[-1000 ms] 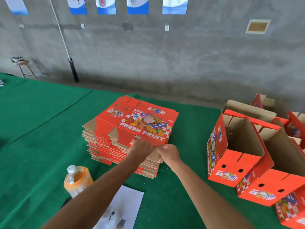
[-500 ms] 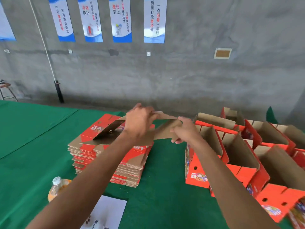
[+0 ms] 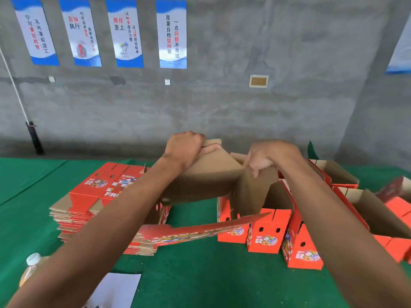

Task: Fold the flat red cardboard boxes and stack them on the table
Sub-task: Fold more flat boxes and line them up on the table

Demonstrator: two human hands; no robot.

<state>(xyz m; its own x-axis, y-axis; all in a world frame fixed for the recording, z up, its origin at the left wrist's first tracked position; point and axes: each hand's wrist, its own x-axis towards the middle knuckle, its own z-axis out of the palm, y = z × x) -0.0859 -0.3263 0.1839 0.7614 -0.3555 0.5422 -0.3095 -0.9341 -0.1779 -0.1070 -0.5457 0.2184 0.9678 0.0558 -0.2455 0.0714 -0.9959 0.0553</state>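
Opening the box blank [image 3: 200,185] in mid-air, you hold it above the tabletop [image 3: 200,274], between the pile of flat blanks [image 3: 93,203] on your left and the folded boxes [image 3: 266,236] on your right. Your left hand [image 3: 182,150] grips the top edge of the brown panel, fingers curled over it; your right hand [image 3: 270,155] pinches the neighbouring upright panel near its top. The printed red face hangs below, tilted, and appears not yet squared.

To do this step well, judged from the pose: pull the two panels apart evenly so the creases break along their scores, keep the hanging red face free of the pile beneath, and square the corners before locking the bottom.

Count: one blank in hand; one pile of flat blanks, its number too fine to tell; at least four folded boxes at right, some cut by the edge of view; one bottle [image 3: 33,266]; one white sheet [image 3: 115,290]; four blue-and-white posters [image 3: 172,34] in a row on the wall.
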